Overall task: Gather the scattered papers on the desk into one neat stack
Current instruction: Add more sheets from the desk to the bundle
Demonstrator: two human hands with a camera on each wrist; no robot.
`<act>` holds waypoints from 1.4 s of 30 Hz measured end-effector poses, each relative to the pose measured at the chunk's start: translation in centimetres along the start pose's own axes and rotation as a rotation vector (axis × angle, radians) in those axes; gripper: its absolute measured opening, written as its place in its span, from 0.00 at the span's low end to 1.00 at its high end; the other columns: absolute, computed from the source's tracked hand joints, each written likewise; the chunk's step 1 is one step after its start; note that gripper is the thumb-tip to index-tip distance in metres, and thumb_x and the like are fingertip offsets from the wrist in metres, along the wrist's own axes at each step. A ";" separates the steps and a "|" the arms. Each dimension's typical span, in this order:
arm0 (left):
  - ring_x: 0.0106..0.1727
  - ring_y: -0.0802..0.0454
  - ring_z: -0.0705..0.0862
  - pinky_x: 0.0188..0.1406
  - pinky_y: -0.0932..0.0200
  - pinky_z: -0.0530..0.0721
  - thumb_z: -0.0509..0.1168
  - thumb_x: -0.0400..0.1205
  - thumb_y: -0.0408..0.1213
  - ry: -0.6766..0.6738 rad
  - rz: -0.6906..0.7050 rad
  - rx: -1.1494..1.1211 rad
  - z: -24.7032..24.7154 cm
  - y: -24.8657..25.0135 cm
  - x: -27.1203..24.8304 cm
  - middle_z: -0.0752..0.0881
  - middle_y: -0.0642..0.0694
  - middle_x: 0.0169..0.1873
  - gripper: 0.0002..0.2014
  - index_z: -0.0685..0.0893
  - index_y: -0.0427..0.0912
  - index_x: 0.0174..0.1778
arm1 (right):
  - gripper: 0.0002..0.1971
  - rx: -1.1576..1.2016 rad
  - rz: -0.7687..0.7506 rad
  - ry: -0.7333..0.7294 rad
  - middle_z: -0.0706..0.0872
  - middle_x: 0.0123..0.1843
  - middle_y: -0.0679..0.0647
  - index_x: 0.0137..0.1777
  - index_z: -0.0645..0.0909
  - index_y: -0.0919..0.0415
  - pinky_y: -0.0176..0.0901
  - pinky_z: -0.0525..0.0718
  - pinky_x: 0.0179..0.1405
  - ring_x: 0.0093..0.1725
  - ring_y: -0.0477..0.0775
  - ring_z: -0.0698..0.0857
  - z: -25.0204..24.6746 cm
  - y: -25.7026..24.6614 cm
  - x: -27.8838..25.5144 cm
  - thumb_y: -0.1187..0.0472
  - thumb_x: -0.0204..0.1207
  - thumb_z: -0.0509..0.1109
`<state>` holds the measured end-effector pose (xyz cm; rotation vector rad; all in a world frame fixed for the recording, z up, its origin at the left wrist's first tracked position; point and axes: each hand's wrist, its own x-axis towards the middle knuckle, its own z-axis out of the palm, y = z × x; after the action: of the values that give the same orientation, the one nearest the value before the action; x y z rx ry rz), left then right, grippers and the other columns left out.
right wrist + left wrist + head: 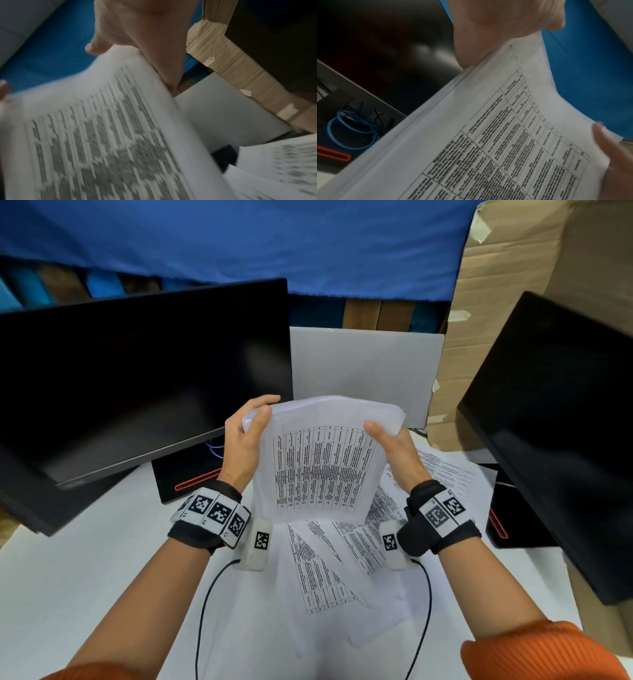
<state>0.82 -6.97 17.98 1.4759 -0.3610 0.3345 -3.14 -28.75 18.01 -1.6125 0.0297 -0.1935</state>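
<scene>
Head view: a white desk (85, 577) runs between two dark, switched-off monitors, the left monitor (144, 378) angled inward and the right monitor (555, 433) at the desk's far side. Behind them hangs a blue cloth (274, 248), with taped cardboard (496, 320) at the right and a pale grey panel (366, 368) standing at the back. A sheaf of printed papers (322, 467) is held upright above the desk, its lower edge meeting the loose printed sheets (346, 559) that lie fanned across the middle and right of the desktop. The left hand (245, 446) grips the sheaf's upper left corner, thumb in front and fingers curled behind; the right hand (397, 453) grasps the upper right edge likewise. A coiled blue cable (351, 129) lies under the left monitor.
</scene>
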 end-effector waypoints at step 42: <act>0.53 0.64 0.87 0.49 0.68 0.84 0.75 0.57 0.62 -0.261 -0.261 0.022 -1.2 -3.1 -2.2 0.90 0.63 0.47 0.33 0.80 0.52 0.56 | 0.28 -0.152 0.254 -0.005 0.83 0.65 0.59 0.66 0.75 0.61 0.57 0.73 0.72 0.65 0.57 0.81 0.4 2.9 -1.0 0.58 0.66 0.77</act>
<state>0.22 -5.99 14.15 1.5707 -0.3676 -0.0650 -3.74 -28.33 15.01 -1.7429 0.2494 0.0096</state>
